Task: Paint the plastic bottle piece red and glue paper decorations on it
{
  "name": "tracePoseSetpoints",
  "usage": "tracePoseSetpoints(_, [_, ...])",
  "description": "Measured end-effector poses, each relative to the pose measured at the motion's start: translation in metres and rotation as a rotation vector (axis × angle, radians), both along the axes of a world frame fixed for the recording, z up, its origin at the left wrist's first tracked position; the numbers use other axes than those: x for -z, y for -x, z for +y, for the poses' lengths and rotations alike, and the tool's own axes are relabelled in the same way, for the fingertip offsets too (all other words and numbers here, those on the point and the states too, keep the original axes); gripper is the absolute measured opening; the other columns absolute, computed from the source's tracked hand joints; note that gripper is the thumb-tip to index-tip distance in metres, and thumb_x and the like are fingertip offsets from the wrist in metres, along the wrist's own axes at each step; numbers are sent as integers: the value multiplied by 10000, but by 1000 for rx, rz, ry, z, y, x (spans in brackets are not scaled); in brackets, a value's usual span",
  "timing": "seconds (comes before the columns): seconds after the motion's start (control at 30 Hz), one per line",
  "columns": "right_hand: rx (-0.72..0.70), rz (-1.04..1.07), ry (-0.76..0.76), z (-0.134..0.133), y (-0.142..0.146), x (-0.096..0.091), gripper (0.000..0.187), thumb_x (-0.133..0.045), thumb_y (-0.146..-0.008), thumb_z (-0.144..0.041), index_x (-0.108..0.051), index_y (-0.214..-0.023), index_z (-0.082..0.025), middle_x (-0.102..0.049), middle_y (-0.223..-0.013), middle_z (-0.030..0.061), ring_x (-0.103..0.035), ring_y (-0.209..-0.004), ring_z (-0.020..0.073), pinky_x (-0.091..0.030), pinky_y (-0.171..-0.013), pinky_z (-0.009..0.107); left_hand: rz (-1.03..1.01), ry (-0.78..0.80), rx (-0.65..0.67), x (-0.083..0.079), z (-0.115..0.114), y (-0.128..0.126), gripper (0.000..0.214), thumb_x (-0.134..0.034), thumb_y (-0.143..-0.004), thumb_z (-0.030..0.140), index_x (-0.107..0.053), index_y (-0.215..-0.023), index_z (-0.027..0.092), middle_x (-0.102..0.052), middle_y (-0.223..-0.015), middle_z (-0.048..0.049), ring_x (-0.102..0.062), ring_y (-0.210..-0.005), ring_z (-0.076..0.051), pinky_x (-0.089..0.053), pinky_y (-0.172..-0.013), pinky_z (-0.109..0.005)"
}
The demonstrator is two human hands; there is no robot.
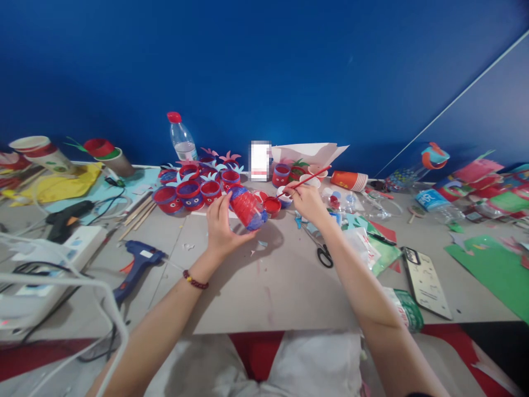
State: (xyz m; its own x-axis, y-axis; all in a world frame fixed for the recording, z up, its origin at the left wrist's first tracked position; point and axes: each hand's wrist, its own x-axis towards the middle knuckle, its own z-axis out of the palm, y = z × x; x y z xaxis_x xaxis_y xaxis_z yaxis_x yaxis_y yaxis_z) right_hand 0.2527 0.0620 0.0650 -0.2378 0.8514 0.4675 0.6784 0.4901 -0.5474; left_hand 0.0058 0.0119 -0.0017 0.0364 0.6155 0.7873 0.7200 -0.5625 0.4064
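Observation:
My left hand (221, 226) is closed around a bottle painted red and blue (248, 207), held tilted above the table. In my right hand (305, 199) is a red-handled paintbrush (312, 176), its tip down by the small paint cups. One of these cups holds red paint (271, 206), and a white cup (285, 197) stands just right of it. Whether the brush tip touches paint I cannot tell. Left of the bottle stand several red and blue painted cups with eyes (190, 195), some topped with paper leaves.
A blue glue gun (142, 256) and a white power strip (61, 275) with cables lie to the left. Black-handled scissors (324, 256), a phone (425, 284) and green paper (491, 270) lie to the right. A clear bottle with a red cap (182, 138) stands at the back.

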Motion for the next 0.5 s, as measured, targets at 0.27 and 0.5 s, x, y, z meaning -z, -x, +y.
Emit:
tracePoseSetpoints(0.27, [15,-13,-4,0,4,3,257,-494,-903,-149,-733,-811,-174,-772,-905,77,-704,-861,230,-517,-854,336,10,-9,-2,-1,0,0,1037,-795,-594,608,-351,-1433,192,-506,-1320,-182,-488,-1237,-367,-396,-1062,-546])
tracePoseSetpoints(0.5, [34,-45,36,-4,6,-5,286,-478,-894,-137,-729,-766,-182,-772,-882,75,-712,-862,229,-529,-854,333,9,27,3,-2,-1,0,1038,-801,-583,605,-354,-1426,196,-502,-1329,-180,-484,-1241,-373,-385,-1068,-546])
